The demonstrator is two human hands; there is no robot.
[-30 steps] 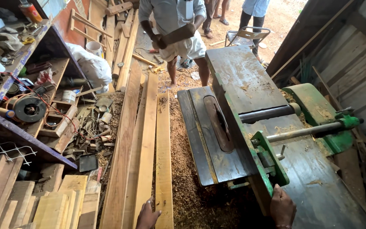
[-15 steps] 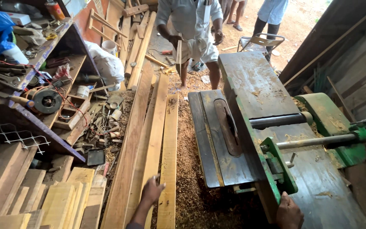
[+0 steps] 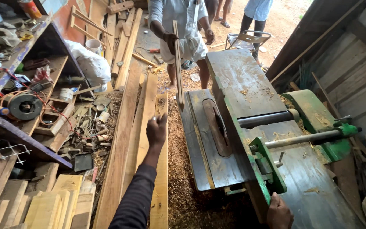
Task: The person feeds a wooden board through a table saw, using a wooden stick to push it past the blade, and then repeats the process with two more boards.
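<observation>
Left arm is stretched straight out ahead in a dark sleeve, with the left hand (image 3: 156, 129) hanging in the air over the long planks (image 3: 147, 127) on the floor. The palm faces down and the fingers are loose and a bit spread, so it's released, not holding or touching anything. It sits just off the left edge of the saw bench (image 3: 208, 140), above the sawdust strip between the planks and the bench.

The right hand (image 3: 279, 212) is down at the near end of the green planer (image 3: 272, 169), resting on its dark top right by the green bracket. Only the back of the hand shows at the bottom edge of the view, so I can't really tell if it's gripping the edge or just laid flat on it.

Across from the wearer, another person (image 3: 183, 21) stands at the far end of the saw bench, holding a thin wooden strip (image 3: 178, 59) upright in one hand, its lower end down near the bench's far left corner. The blade slot (image 3: 217, 131) runs down the middle of the bench top. On the left there's a cluttered shelf (image 3: 30, 101) with a coil of cable and scrap bits, and stacked wood blocks (image 3: 43, 208) near the bottom left.
</observation>
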